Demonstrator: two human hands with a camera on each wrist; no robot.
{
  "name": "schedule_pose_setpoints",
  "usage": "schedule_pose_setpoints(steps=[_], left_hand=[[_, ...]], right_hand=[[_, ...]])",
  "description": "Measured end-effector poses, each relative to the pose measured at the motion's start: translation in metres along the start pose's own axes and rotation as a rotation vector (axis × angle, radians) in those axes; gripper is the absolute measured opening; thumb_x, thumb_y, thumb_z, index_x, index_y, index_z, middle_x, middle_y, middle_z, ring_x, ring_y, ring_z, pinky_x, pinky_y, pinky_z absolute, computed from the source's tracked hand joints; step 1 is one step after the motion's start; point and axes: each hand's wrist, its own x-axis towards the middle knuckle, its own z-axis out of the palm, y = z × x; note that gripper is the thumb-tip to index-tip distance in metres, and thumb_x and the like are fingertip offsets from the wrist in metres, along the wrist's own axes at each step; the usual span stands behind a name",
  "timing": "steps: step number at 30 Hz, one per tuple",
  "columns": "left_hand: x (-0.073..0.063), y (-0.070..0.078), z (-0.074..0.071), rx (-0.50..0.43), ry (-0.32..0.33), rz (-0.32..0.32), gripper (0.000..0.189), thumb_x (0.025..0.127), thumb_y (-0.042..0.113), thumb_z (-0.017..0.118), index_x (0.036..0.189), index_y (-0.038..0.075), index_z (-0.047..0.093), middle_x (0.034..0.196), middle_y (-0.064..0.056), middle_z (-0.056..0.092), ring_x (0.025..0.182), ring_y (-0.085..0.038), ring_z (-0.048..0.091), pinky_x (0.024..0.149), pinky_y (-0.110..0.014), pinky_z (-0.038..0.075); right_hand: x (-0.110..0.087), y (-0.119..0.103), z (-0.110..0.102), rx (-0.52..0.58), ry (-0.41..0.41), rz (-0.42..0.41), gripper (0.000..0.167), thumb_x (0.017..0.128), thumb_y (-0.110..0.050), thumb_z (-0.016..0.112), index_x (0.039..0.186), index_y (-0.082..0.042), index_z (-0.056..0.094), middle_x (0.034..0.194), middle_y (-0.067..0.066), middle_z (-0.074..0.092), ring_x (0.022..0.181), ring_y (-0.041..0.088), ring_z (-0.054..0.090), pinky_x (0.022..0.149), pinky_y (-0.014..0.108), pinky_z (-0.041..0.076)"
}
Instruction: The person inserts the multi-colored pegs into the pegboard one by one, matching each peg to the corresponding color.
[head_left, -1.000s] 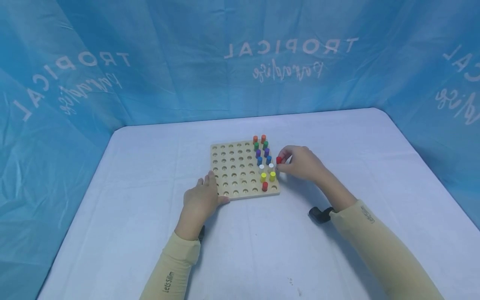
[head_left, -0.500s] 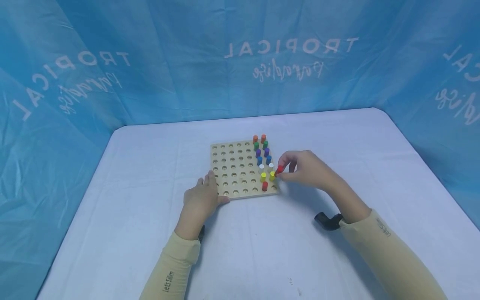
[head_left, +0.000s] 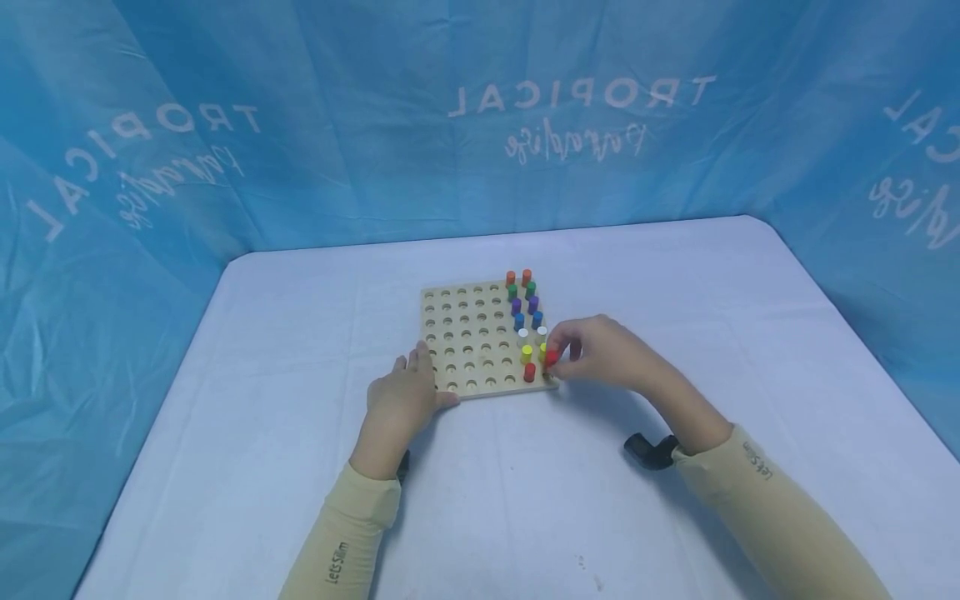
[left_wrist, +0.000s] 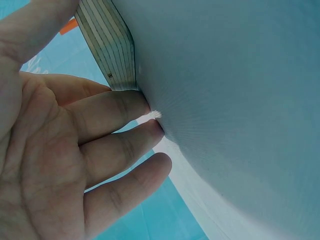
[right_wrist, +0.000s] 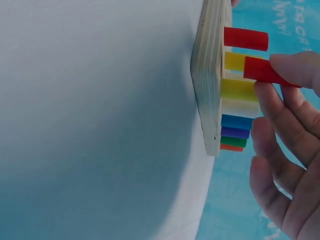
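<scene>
My right hand (head_left: 603, 354) pinches a red peg (head_left: 552, 357) between thumb and fingers at the front right corner of the wooden pegboard (head_left: 457, 328). In the right wrist view the held peg (right_wrist: 256, 69) stands off the board face, its lower end overlapping a yellow peg. Another red peg (head_left: 529, 372) stands in the front row, just left of it. My left hand (head_left: 403, 396) rests at the board's front left corner, thumb along the front edge. Its fingers, nearly straight, touch the board's side (left_wrist: 110, 50) in the left wrist view.
Paired yellow (head_left: 527, 354), white (head_left: 522, 337), blue (head_left: 520, 321), purple (head_left: 517, 307), green (head_left: 513, 292) and orange pegs (head_left: 511, 278) stand in the two right columns. Bare holes fill the columns to their left. A white cloth (head_left: 315, 333) covers the table; a blue curtain (head_left: 375, 150) hangs behind.
My right hand has carried the red peg toward me along the board's right side, from beside the white pegs to the front right corner. My left hand has stayed in place.
</scene>
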Motion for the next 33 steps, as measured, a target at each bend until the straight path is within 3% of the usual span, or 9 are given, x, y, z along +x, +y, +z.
schedule_pose_setpoints(steps=[11, 33], left_hand=[[-0.0007, -0.0001, -0.0018, 0.008, 0.000, 0.003, 0.099, 0.090, 0.057, 0.061, 0.157, -0.002, 0.018, 0.157, -0.019, 0.037, 0.146, -0.035, 0.036, 0.098, -0.054, 0.052], [0.0000, 0.0003, -0.0013, 0.011, -0.002, 0.002, 0.099, 0.090, 0.057, 0.061, 0.157, -0.002, 0.018, 0.157, -0.019, 0.037, 0.146, -0.035, 0.036, 0.098, -0.055, 0.051]], right_hand=[[0.0025, 0.0035, 0.0079, -0.053, -0.020, -0.023, 0.013, 0.081, -0.021, 0.082, 0.089, -0.022, 0.072, 0.082, -0.008, 0.071, 0.071, 0.014, 0.059, 0.064, 0.028, 0.050], [0.0040, 0.0036, 0.0061, -0.140, -0.023, -0.024, 0.015, 0.080, -0.022, 0.083, 0.091, -0.022, 0.073, 0.082, -0.009, 0.071, 0.070, 0.014, 0.058, 0.065, 0.028, 0.049]])
